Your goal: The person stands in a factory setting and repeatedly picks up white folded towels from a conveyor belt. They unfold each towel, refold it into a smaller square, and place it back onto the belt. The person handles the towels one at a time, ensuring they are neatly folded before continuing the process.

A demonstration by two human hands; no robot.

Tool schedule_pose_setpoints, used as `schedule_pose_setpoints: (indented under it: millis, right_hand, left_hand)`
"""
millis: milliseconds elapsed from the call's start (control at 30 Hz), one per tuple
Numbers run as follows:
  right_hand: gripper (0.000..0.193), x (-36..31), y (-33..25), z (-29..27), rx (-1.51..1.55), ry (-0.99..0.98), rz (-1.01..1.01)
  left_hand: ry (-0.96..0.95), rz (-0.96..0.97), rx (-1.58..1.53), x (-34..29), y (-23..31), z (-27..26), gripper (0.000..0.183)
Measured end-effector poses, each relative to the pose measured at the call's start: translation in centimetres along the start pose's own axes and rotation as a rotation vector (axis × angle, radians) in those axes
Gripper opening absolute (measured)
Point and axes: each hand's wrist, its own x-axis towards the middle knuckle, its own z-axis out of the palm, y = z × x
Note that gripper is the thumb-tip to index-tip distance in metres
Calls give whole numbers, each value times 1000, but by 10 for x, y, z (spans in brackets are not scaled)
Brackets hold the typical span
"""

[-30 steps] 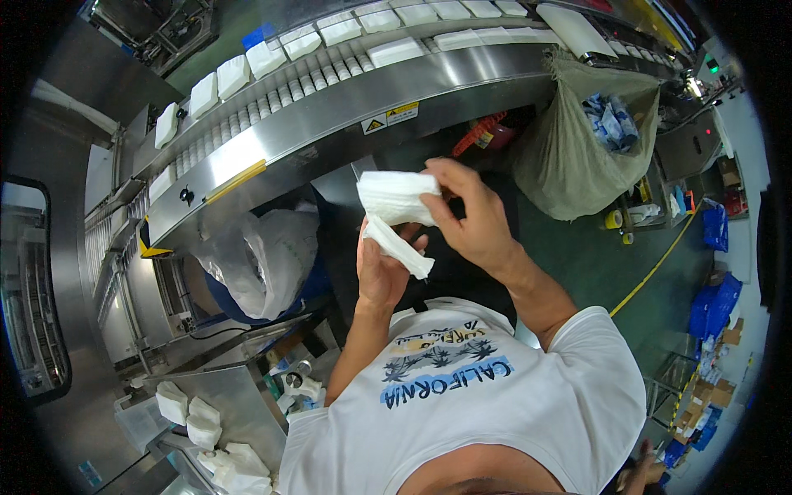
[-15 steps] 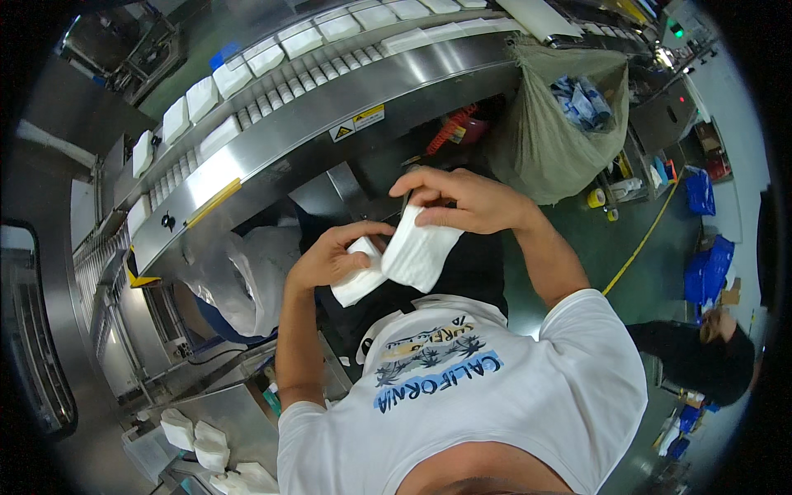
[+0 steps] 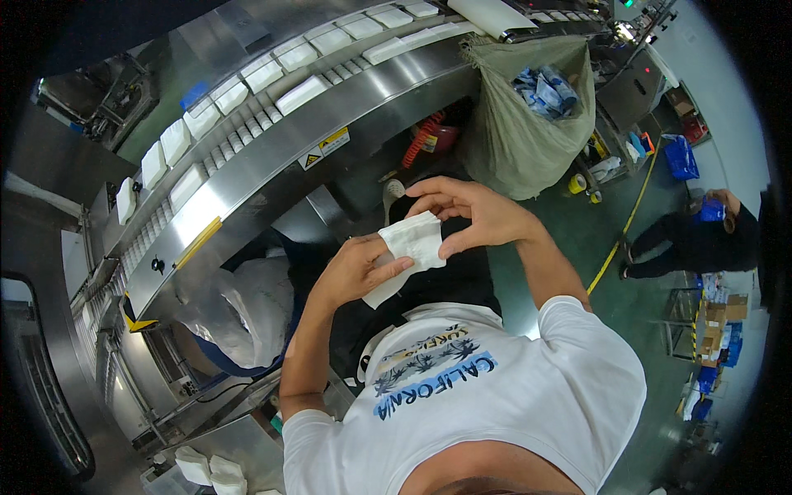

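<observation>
Close in, over the front of my white shirt (image 3: 462, 392), the folded white tissue (image 3: 414, 243) now shows as one overlapping bundle between my hands, where half a second ago I had a separate wad in each. My left hand (image 3: 356, 268) pinches it from the left, thumb lying across the near side and fingers mostly hidden behind. My right hand (image 3: 488, 219) is partly open at the far right of the bundle, fingers bent and parted from the thumb, whose tip meets the right edge; whether those fingers grip the tissue, I cannot tell. At near left, white packs (image 3: 194, 466) lie partly in view. Farther out on the left, a clear plastic bag (image 3: 247, 318) hangs in a blue bin (image 3: 216, 355). Beyond runs the curved roller conveyor (image 3: 264, 169), with white bundles (image 3: 295, 54) in a row on its far side. A pale sack (image 3: 528, 144) of blue-and-white wrappers (image 3: 544, 91) hangs at far right, and a co-worker (image 3: 714, 243) in dark clothes, previously nearer on the right, now stands farther off.
</observation>
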Motion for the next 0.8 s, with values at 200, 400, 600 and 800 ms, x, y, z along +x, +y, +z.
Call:
schedule_pose_setpoints:
  millis: [200, 400, 600, 800]
  right_hand:
    - [44, -7, 2, 7, -36, 144, 151]
    - [38, -15, -13, 14, -235, 252, 110]
    - [49, -8, -9, 10, -404, -27, 27]
    - [39, 2, 14, 13, -602, -129, -73]
  left_hand:
    - [42, -9, 237, 5, 21, 8, 30]
    - [77, -3, 327, 8, 26, 11, 30]
    - [-144, 21, -42, 4, 9, 4, 27]
    - [-323, -43, 228, 12, 12, -1, 31]
